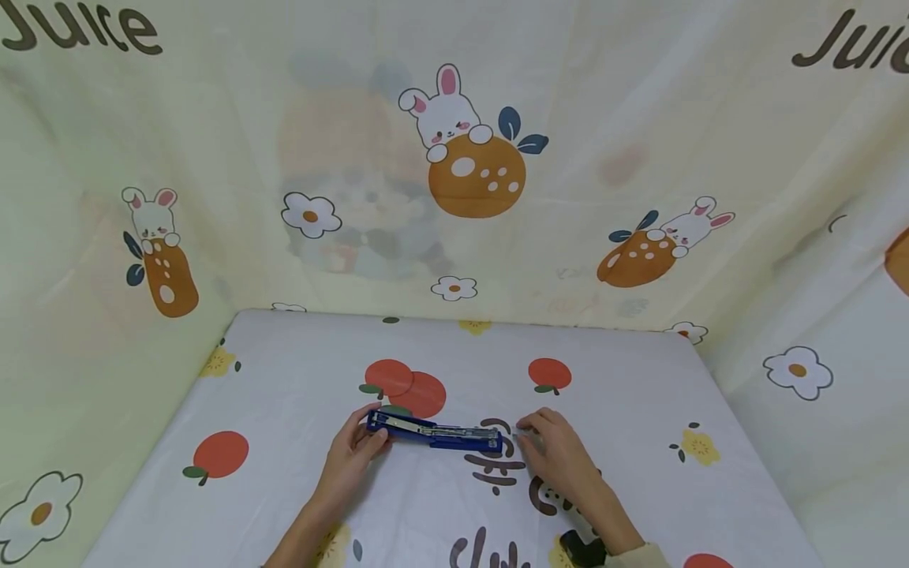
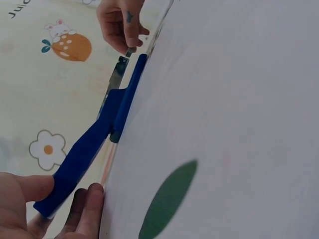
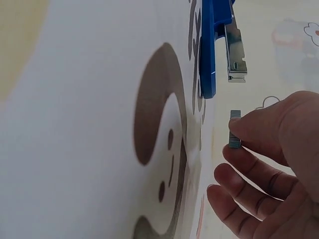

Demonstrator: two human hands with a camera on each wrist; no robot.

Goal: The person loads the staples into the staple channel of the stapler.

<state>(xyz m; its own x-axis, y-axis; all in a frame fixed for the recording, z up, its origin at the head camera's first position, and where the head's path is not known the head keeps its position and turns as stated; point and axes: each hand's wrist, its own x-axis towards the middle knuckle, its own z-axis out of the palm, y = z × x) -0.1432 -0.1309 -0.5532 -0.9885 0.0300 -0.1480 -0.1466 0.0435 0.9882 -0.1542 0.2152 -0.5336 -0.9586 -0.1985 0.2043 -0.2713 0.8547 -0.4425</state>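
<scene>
A blue stapler (image 1: 433,434) lies opened out flat, its metal magazine showing, over the white tablecloth. My left hand (image 1: 355,451) grips its left end between thumb and fingers; the left wrist view shows the thumb on the blue cover (image 2: 75,164). Just off the stapler's other end, my right hand (image 1: 561,457) pinches a short strip of staples (image 3: 235,129) between thumb and index finger. In the right wrist view a small gap separates the strip from the tip of the metal magazine (image 3: 235,57). The other right fingers are loosely bent.
The tablecloth (image 1: 284,489) is printed with fruit, flowers and dark lettering. A patterned curtain (image 1: 355,118) stands behind the table and along both sides. A black object (image 1: 584,547) sits by my right wrist near the front edge.
</scene>
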